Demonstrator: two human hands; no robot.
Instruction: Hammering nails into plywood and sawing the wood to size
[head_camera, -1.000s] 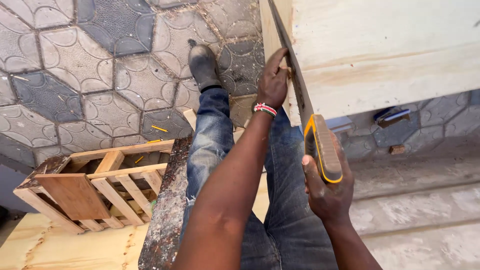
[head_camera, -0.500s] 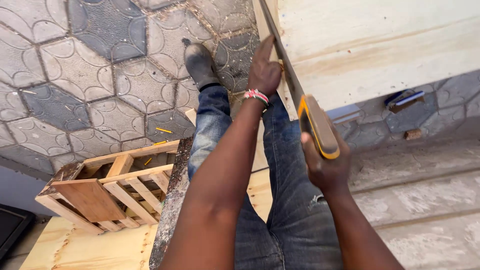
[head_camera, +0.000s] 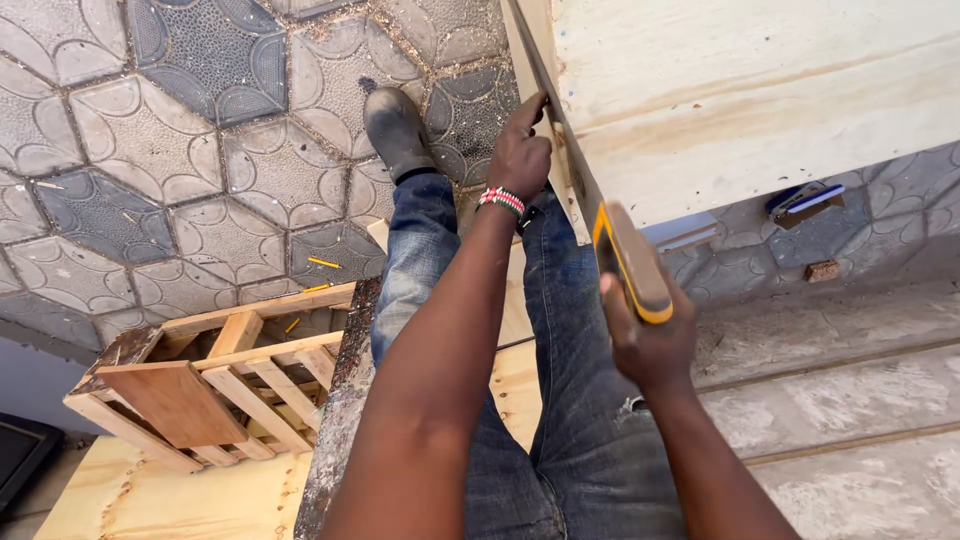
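A large pale plywood board fills the upper right. My left hand, with a beaded bracelet at the wrist, grips the board's left edge right beside the saw blade. My right hand is closed on the yellow and black handle of a handsaw. The saw's thin blade runs up and to the left along the board's edge. My legs in blue jeans and a dark boot show below the hands.
A small wooden slatted crate lies at lower left on another plywood sheet. Patterned grey paving stones cover the ground. A small blue tool lies on the ground under the board's right part. Concrete steps are at lower right.
The saw and my right hand have shifted slightly down and right along the cut. My left hand stays at the board's edge. The view has tilted a little.
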